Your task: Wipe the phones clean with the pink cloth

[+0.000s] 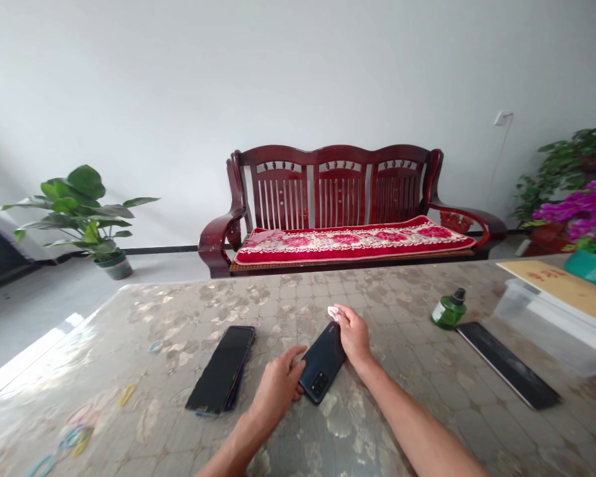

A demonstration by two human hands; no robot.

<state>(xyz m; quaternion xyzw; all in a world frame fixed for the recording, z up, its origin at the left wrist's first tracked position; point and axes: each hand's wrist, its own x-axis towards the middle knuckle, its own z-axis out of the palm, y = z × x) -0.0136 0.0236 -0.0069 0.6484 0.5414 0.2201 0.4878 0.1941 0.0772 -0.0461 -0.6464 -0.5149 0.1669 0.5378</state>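
A dark blue smartphone (324, 363) is tilted in front of me, its back with the camera block facing up. My left hand (280, 379) grips its left edge near the camera end, thumb and fingers closed on it. At the far end, my right hand (353, 336) pinches a small white wad (332, 311), perhaps tissue, beside the phone's edge. Its fingertips are partly hidden. To the left, a black phone (222, 368) lies screen up on top of another phone or case, of which only a bluish edge shows.
A patterned cover spreads over the table (173, 344). Coloured rubber bands (74, 437) lie at left. At right are a green bottle (449, 310), a long black flat device (507, 364) and a clear plastic box (541, 331) with a board on top. A wooden bench (335, 156) stands behind.
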